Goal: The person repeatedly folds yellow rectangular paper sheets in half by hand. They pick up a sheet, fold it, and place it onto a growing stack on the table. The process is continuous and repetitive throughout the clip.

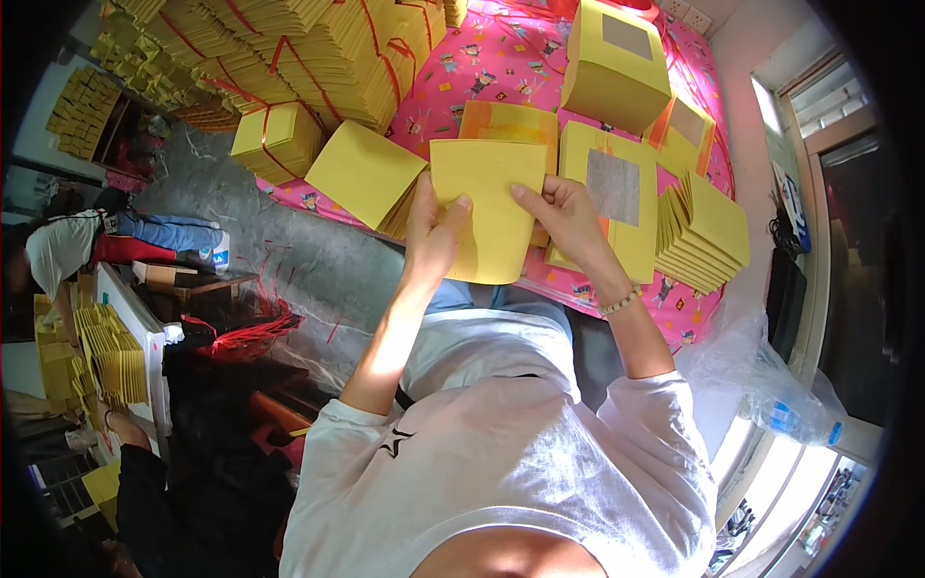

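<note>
Between both of my hands is a piece of yellow paper (488, 217), held upright in front of my body; whether it is one sheet or a thin sheaf I cannot tell. My left hand (436, 229) grips its left edge with the thumb on the near face. At the right edge my right hand (567, 214) pinches it, thumb on the face and fingers bent behind. A yellow stack (366, 173) lies left of my left hand. Beyond the held paper are an orange-marked yellow pack (509, 118) and a yellow pile with a grey rectangle (612, 186).
The pink patterned table cover (462, 72) carries tall tied yellow bundles (328, 67), a thick block (617, 72) and a fanned pile (701, 231). A plastic bag (752, 376) hangs at right. Co-workers (72, 255) handle yellow stacks at left; red strips (252, 328) lie near them.
</note>
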`<state>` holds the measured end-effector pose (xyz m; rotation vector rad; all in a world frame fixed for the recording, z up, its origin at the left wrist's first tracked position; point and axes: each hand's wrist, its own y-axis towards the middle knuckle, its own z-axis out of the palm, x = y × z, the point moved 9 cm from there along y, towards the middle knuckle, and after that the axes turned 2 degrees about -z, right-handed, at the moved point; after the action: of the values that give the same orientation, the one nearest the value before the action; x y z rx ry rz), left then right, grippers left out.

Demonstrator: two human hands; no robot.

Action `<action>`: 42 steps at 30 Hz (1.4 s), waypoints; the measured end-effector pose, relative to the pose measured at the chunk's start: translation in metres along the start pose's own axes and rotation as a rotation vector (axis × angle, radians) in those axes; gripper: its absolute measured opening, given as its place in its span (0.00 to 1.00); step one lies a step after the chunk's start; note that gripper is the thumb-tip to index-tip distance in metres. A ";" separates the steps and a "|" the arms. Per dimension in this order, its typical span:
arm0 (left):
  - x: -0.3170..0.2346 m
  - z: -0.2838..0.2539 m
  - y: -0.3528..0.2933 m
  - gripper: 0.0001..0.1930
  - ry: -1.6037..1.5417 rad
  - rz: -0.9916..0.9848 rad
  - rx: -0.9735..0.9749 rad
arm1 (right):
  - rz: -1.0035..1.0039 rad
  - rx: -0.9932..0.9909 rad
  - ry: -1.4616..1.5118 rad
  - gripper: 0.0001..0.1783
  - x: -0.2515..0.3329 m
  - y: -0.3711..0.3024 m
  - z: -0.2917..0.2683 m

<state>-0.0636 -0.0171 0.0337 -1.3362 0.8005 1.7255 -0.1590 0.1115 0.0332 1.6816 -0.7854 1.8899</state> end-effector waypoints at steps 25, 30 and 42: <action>-0.016 -0.014 0.033 0.14 0.012 -0.036 -0.078 | 0.071 0.135 -0.241 0.18 0.009 0.030 0.010; -0.005 -0.025 0.051 0.14 -0.056 -0.098 -0.095 | 0.142 0.135 -0.251 0.21 0.009 0.042 0.011; -0.036 -0.029 0.041 0.17 -0.042 0.058 -0.129 | 0.098 0.286 -0.312 0.19 0.004 0.037 0.023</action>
<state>-0.0810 -0.0691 0.0616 -1.3683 0.7212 1.8717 -0.1690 0.0685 0.0353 2.1892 -0.7521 1.9025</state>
